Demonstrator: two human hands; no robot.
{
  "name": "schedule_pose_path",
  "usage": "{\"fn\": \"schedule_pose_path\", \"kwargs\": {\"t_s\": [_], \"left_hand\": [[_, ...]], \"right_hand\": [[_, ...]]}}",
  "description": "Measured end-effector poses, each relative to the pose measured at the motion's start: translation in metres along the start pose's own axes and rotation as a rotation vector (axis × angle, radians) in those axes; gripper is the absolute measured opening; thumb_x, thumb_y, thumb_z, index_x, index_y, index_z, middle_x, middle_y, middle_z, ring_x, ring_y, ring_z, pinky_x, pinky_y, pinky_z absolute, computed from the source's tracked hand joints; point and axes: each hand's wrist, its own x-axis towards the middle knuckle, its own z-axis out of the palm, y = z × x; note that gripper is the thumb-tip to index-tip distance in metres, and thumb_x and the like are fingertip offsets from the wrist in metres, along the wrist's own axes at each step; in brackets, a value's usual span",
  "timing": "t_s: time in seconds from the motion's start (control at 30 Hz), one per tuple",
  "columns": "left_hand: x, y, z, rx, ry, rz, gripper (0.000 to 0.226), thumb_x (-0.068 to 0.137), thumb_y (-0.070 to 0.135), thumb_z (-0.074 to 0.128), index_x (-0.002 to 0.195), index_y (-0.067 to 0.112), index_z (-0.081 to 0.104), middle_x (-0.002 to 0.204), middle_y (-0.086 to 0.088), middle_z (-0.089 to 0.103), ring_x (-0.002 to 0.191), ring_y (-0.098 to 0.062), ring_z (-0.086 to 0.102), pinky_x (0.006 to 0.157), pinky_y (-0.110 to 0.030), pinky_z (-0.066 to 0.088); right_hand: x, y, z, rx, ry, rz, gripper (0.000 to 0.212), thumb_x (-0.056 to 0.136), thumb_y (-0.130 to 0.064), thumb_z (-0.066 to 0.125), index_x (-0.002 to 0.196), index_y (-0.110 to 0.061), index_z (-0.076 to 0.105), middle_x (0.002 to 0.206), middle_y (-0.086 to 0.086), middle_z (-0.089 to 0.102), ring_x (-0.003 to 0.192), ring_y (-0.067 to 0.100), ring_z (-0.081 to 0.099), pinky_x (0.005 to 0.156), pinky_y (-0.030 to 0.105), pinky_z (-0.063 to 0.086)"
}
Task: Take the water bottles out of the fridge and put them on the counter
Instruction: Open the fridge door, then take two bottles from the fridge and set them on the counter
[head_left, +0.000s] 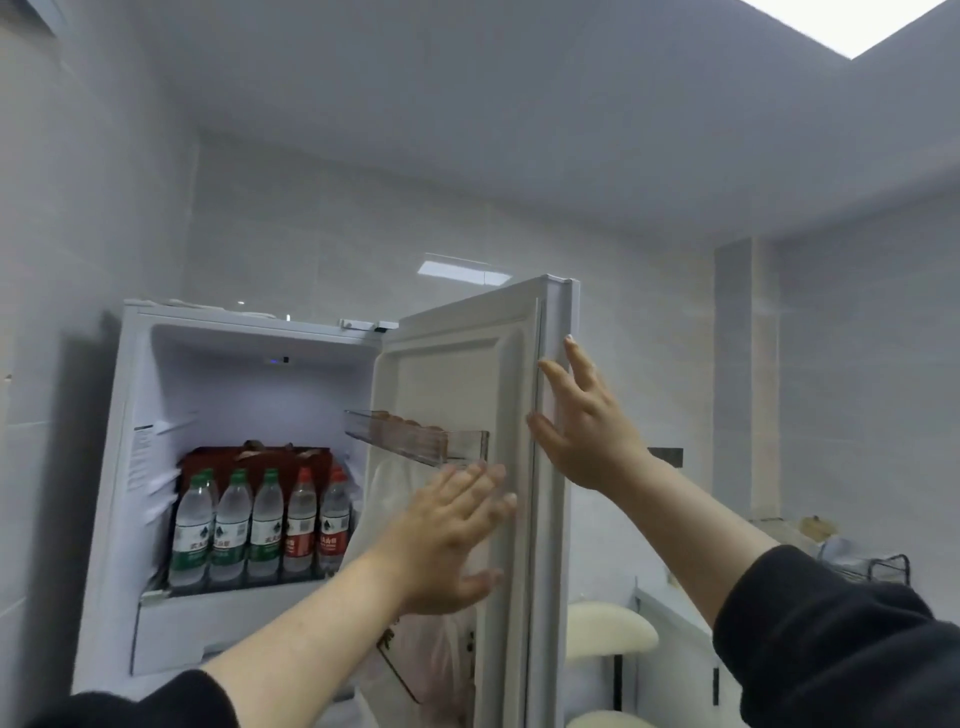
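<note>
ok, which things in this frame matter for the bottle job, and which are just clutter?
Job:
- water bottles on the fridge shelf
- fridge door, open
- left hand and right hand, both empty, on the door

Clutter:
- red box behind the bottles
- door tray
- stool
- wire rack

The white fridge (111, 467) has a smooth, glossy plastic interior lining, and its open door (457, 374) shows a smooth off-white moulded plastic inner panel carrying a clear, glossy plastic door shelf (415, 436). The clear plastic water bottles (260, 525) bear glossy green and red paper-like labels and plastic caps. The pale wall tiles (363, 234) appear smooth with a slight sheen; the black sleeves (831, 639) look like matt cloth.
</note>
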Motion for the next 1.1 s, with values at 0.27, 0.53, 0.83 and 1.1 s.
{"fn": "schedule_pose_path", "kwargs": {"t_s": [0.27,0.53,0.83,1.1], "left_hand": [[-0.074,-0.098,-0.096,-0.299,0.418,-0.505,0.080,0.088,0.058,0.042,0.157,0.027,0.017,0.163,0.012,0.006,0.150,-0.001,-0.001,0.117,-0.021,0.003],[-0.148,-0.189,-0.125,-0.105,0.520,-0.603,0.077,0.089,0.047,0.043,0.153,0.007,0.029,0.156,0.003,0.018,0.146,-0.009,0.015,0.114,-0.007,0.005],[-0.189,-0.329,-0.056,-0.199,0.536,-0.684,0.081,0.085,0.053,0.040,0.155,0.013,0.025,0.157,0.010,0.017,0.147,-0.006,0.014,0.114,-0.007,0.006],[-0.210,-0.405,0.064,-0.652,0.466,-0.865,0.083,0.077,0.061,0.045,0.153,0.035,0.025,0.144,0.038,0.022,0.140,-0.001,0.025,0.117,-0.032,0.023]], "right_hand": [[0.003,-0.068,0.032,0.238,0.179,-0.138,0.074,0.089,-0.052,0.044,0.153,-0.019,0.031,0.167,0.008,0.011,0.153,0.026,0.011,0.116,0.039,0.016],[0.036,-0.151,0.125,0.497,0.223,-0.201,0.069,0.090,-0.045,0.047,0.150,-0.012,0.038,0.164,0.012,0.020,0.151,0.029,0.019,0.114,0.042,0.021],[0.110,-0.209,0.271,0.508,0.187,-0.139,0.072,0.089,-0.051,0.046,0.153,-0.024,0.031,0.166,0.000,0.015,0.152,0.015,0.012,0.111,0.027,0.014],[0.138,-0.236,0.421,0.715,-0.034,0.157,0.079,0.079,-0.062,0.052,0.151,-0.036,0.031,0.159,-0.013,0.027,0.145,0.006,0.024,0.114,0.034,0.027]]}}
